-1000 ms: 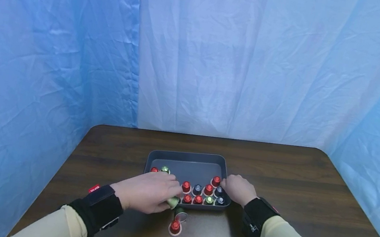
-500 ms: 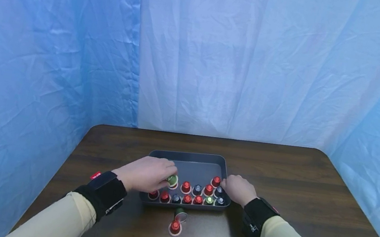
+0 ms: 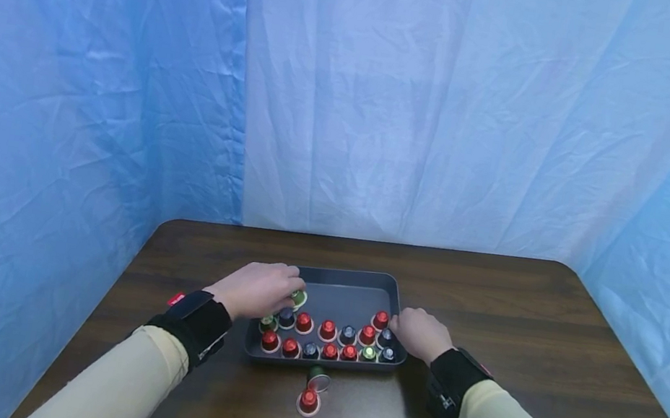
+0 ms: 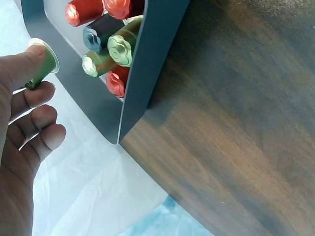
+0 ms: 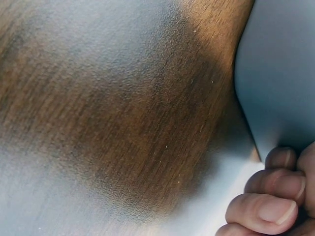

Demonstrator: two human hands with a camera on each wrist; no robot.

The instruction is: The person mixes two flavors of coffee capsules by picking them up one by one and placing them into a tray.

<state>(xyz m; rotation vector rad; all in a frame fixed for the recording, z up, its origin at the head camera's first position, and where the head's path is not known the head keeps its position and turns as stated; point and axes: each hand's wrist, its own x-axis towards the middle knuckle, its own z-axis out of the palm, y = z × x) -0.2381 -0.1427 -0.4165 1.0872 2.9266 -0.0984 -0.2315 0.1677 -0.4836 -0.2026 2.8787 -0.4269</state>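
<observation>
My left hand (image 3: pixel 259 290) is over the left part of the grey tray (image 3: pixel 343 302), pinching a green coffee capsule (image 4: pixel 47 66) between thumb and index finger. Its other fingers are bent and hold nothing. Capsules stand in rows along the tray's near side, among them a red capsule (image 3: pixel 327 329), a dark blue capsule (image 3: pixel 348 334) and a light green capsule (image 3: pixel 368 353). My right hand (image 3: pixel 422 334) grips the tray's right rim with curled fingers; its thumb is hidden in the head view. In the right wrist view those fingers (image 5: pixel 263 213) lie against the tray's outer wall (image 5: pixel 278 64).
On the brown wooden table (image 3: pixel 491 300), in front of the tray, a dark green capsule (image 3: pixel 318 379) lies on its side. Nearer to me a red capsule (image 3: pixel 309 401) stands upright. Blue-white sheets (image 3: pixel 359 96) hang behind and beside the table.
My left hand has carried the green capsule from the tray's near edge up and leftward, toward its far left. Capsules it covered now show. My right hand and the tray have stayed put.
</observation>
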